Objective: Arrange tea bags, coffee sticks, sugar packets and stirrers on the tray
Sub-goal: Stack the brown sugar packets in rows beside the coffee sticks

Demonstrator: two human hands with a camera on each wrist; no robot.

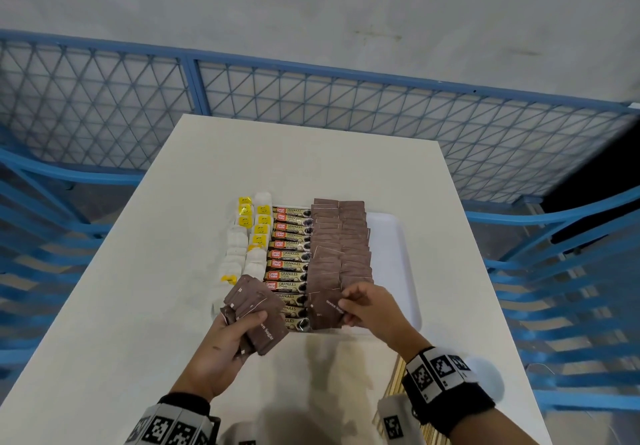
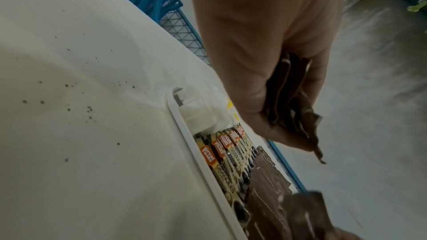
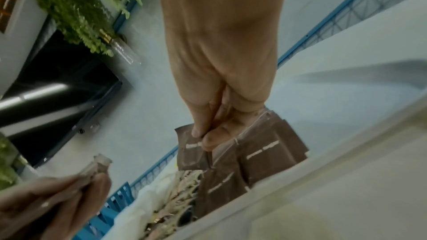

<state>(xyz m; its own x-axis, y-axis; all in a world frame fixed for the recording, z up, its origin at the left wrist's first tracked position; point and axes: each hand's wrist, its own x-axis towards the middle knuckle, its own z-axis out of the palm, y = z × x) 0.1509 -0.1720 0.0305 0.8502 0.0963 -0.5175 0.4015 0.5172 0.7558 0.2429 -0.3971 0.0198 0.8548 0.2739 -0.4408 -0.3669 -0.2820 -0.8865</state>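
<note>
Our left hand (image 1: 221, 351) grips the spare sugar packets (image 1: 254, 313) as stock while our right hand (image 1: 367, 309) pinches one packet (image 1: 325, 309), extending the tray (image 1: 398, 254) row.

white table (image 1: 145, 271) | blue mesh fence (image 1: 311, 105) behind | green plants (image 3: 87, 6)

left hand (image 2: 265, 65) grips brown sugar packets (image 2: 291, 98) | above tray (image 2: 201, 163) | coffee sticks (image 2: 221, 154) in row
</note>
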